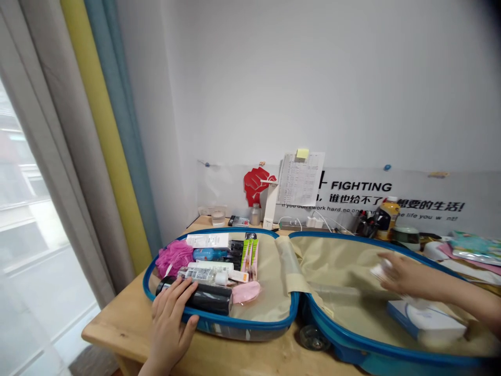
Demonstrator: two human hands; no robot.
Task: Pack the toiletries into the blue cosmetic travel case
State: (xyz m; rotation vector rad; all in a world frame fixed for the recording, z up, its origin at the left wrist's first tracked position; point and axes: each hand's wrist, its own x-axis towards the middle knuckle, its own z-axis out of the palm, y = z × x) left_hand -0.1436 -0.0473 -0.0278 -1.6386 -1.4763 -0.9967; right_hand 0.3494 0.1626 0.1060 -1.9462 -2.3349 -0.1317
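An open blue-rimmed suitcase lies on the wooden table. My left hand rests over its near left edge, fingers stretched out across a black cylindrical bottle. Behind that bottle are a clear bottle, a pink mesh bath puff, a white box, a blue bottle, slim green-and-pink packs and a pink flat item. Above the right half, my right hand, blurred, is closed on a small white object. Below it sits a blue-and-white tissue box.
A white lamp, a power strip, a pen holder and a yellow bottle stand along the wall. Plastic packs lie at the right. Curtains hang beside the window on the left.
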